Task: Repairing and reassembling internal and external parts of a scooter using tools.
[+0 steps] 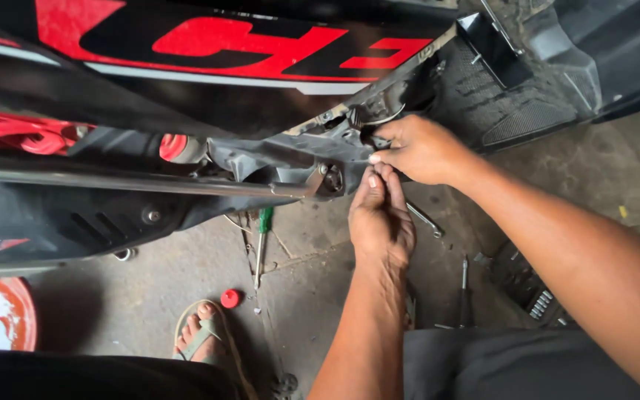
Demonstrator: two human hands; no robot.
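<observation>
Both hands meet at the grey moulded plastic underpanel (283,155) of a black-and-red scooter (187,44): left hand (381,218) pinching beneath, right hand (420,148) closed over its edge. The panel looks light, stiff, brittle; best gripped along its rim.

Repair workshop, motorbike (187,89), floor tools (262,244)

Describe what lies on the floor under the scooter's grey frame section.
A green-handled screwdriver and a red cap lie on the concrete floor. The left hand hides part of a spanner.
</observation>
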